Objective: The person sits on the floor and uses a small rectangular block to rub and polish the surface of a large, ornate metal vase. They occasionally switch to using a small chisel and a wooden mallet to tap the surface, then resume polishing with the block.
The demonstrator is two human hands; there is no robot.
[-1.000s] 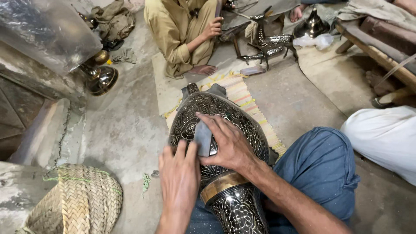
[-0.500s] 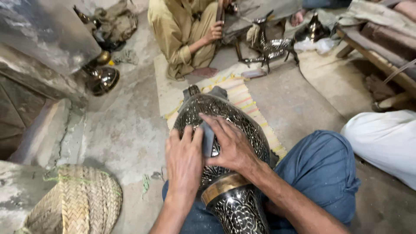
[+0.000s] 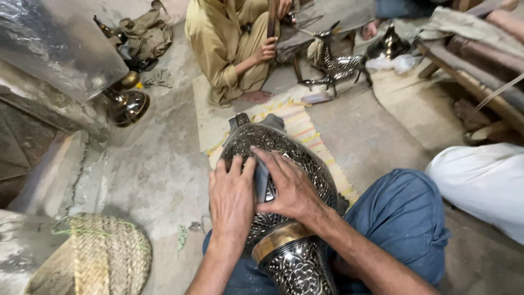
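A big metal vase is lying on its side across the person's lap, with its round belly pointing away and its narrow part coming toward us. It is shining dark silver, and tiny flower and leaf patterns are covering it all over. A smooth gold band is going around it where the belly is getting thin. The far end is resting near a striped mat on the floor. A small grey cloth is sitting flat on top of the belly, and it is peeking out between the two hands pressing on it.
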